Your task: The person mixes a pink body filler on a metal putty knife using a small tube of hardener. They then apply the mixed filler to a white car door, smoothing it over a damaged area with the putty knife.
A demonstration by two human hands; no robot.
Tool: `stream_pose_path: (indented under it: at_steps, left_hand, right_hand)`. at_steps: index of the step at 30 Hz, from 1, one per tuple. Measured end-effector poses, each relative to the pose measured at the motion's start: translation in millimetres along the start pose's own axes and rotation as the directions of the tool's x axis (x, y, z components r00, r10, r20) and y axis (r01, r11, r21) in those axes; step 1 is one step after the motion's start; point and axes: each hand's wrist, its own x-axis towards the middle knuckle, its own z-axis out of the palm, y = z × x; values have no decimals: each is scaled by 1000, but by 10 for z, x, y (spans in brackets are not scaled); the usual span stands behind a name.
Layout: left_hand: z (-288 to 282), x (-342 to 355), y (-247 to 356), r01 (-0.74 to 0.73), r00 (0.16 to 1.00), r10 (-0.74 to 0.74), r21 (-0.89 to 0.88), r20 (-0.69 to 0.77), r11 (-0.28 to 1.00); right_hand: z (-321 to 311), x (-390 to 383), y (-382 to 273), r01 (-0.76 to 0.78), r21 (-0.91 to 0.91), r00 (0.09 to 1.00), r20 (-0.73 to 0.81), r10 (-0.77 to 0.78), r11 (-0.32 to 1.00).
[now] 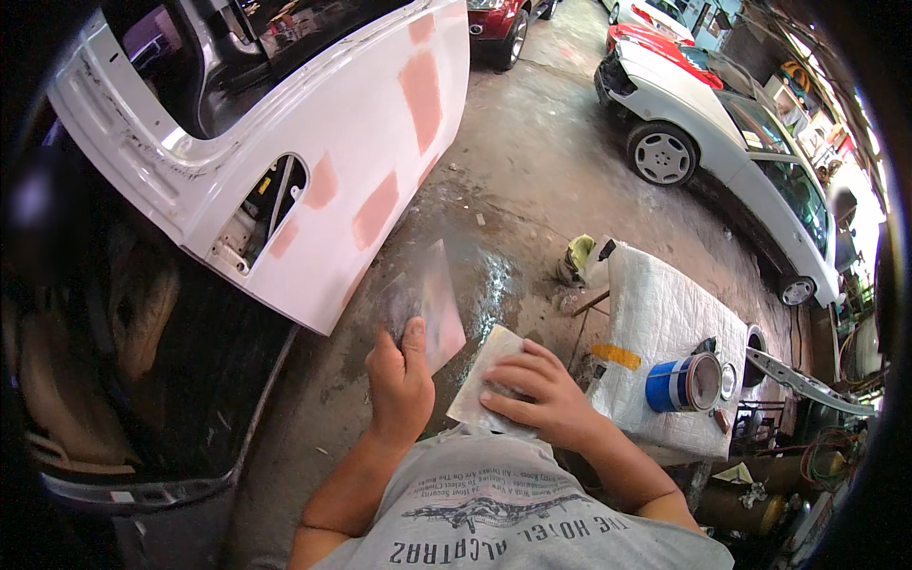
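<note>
My left hand (399,380) grips a thin, flat plate (442,309) with pinkish smears and a translucent look; its upper part is blurred. My thumb lies across its lower left. Just to the right, my right hand (532,389) is wrapped over a pale, flat rectangular piece (489,361) with a smudged surface, held close to my shirt; I cannot make out its material. Beyond my left hand, at upper left, is a white car door panel (351,114) with several pink filler patches and an oval opening.
A padded, silver-white covered table (665,304) at my right bears a blue can (670,385) and a yellow piece (616,356). A white car (741,142) and red cars stand beyond on the stained concrete floor (513,180). A dark vehicle part (161,399) lies at lower left.
</note>
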Motion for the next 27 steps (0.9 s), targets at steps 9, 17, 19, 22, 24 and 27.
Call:
stream_pose_path:
  at_steps: [9,17,19,22,24,27]
  left_hand:
    - [187,-223,-288,567,776,-548,-726,313,389]
    - [75,-229,-240,408,900,-402,-650,169,641]
    - [34,-243,-270,368,918,-369,-644,141,670]
    - [33,-240,-175,317,947,-295,-535,129,783]
    - [-7,-194,-216,310,950,-267,-404,161,861]
    - [-44,-193,-177,295,931,-201,-305,305,905]
  right_hand:
    - [319,-152,459,-277,149,961,19,277,949]
    - [-64,-4,214,61,-144,998,24,-58,988]
    - [-245,8,302,25,-244,1000,6,-24,969]
    - [-271,137,217,64,-216,997,-24,-71,974]
    - [-246,155,88,117,-173,992,64,-108,978]
    - [-414,180,239,54,-245,998,43,-45,968]
